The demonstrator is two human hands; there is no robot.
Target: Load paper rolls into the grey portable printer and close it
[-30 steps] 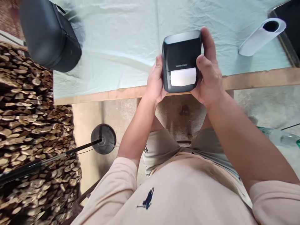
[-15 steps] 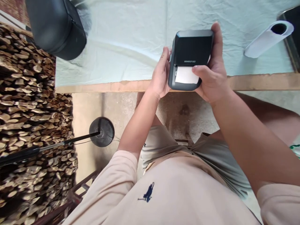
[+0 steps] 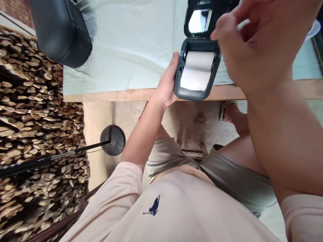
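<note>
Dark grey printer [image 3: 191, 95] at the near edge of the worktop [image 3: 113, 95], and its lid [image 3: 188, 13] stands swung up and away, hinged at the far side. Inside the open bay sits a white paper roll [image 3: 196, 69], its loose end lying flat towards the near lip.

Left hand [image 3: 165, 85] has the printer by its left side, the thumb up along the casing and the palm under the near corner. That grip is closed on the body, firm and narrow.

Right hand [image 3: 252, 43] is up high and close to the camera, blurred, hanging over the printer's right side and the edge of the lid. Fingers curl loosely inward. Whether that grip touches the lid or holds anything, I cannot tell through the blur.

Pale green cloth [image 3: 131, 43] covers the worktop, with bare wood showing along the near edge. Far left on the cloth sits a black case [image 3: 60, 30], well apart from the printer. At the far right, a sliver of a second white roll [image 3: 313, 28] peeks out from behind the right hand.

Down on the left, a stack of cut wood [image 3: 30, 111] runs along the floor [image 3: 191, 121]. Beside it is a round black stand base [image 3: 112, 140], with its pole [image 3: 50, 158] lying out to the left.
</note>
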